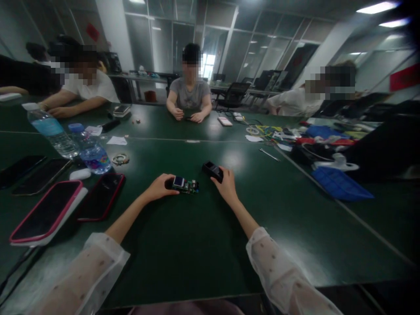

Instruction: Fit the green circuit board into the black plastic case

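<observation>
Our left hand (pixel 160 187) grips one green circuit board with a small screen (pixel 184 185), while our right hand (pixel 227 183) clasps one black rectangular casing (pixel 213 171), both above the green table (pixel 197 245). Beyond our left hand stand two clear plastic bottles (pixel 90 148); four dark-screened phones (pixel 101 197) lie nearby, one pink-rimmed.
</observation>
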Motion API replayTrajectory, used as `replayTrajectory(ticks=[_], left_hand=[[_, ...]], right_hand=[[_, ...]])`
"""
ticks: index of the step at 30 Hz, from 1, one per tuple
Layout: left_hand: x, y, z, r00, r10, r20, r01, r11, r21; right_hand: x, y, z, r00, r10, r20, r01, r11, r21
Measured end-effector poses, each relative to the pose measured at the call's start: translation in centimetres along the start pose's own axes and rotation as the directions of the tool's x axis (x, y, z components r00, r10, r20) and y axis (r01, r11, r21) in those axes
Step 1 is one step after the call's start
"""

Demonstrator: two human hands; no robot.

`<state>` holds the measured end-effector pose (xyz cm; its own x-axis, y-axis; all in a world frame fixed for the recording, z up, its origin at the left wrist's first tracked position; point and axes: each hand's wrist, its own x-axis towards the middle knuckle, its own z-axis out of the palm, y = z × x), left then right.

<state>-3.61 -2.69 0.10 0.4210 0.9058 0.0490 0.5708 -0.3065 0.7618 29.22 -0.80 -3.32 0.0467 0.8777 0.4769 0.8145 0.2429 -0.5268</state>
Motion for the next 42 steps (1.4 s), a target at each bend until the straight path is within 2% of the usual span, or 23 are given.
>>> replayTrajectory(ticks=[4,12,19,24,28,31,37,42], left_hand=[[0.2,-0.2,0.2,1.000,-0.013,0.011,0.013,1.000,0.013],[0.1,-0.3,0.3,0.999,0.030,-0.022,-0.029,0.998,0.051],[-0.2,0.2,0.1,0.997,0.067,-0.032,-0.064,0.995,0.075],[-0.2,0.1,0.2,0.998,0.059,-0.028,-0.056,0.995,0.078],[-0.3,0.1,0.2,0.998,0.058,-0.024,-0.057,0.998,0.042],[-0.3,0.0,0.3,0.997,0.061,-0.041,-0.059,0.998,0.037],[0.0,-0.8,0.8,0.993,0.050,-0.104,-0.048,0.999,0.023],[0.3,-1.2,1.0,0.986,0.114,-0.119,-0.121,0.991,-0.052]], right_hand=[[-0.2,0.1,-0.1,0.999,0.035,0.016,-0.034,0.999,-0.026],[-0.1,-0.1,-0.1,1.000,-0.025,0.009,0.025,0.998,-0.060],[0.0,-0.1,-0.1,0.999,-0.030,0.018,0.030,0.999,-0.013],[0.4,-0.2,-0.4,1.000,-0.003,-0.017,0.006,0.979,0.206],[0.2,-1.9,-0.8,0.999,-0.036,0.010,0.028,0.896,0.442],[-0.3,-4.2,-0.9,0.987,-0.128,0.095,0.061,0.853,0.519],[-0.9,-7.9,-1.1,0.895,-0.392,0.214,0.237,0.823,0.517],[-1.0,-8.6,-0.8,0.879,-0.425,0.216,0.285,0.832,0.475]])
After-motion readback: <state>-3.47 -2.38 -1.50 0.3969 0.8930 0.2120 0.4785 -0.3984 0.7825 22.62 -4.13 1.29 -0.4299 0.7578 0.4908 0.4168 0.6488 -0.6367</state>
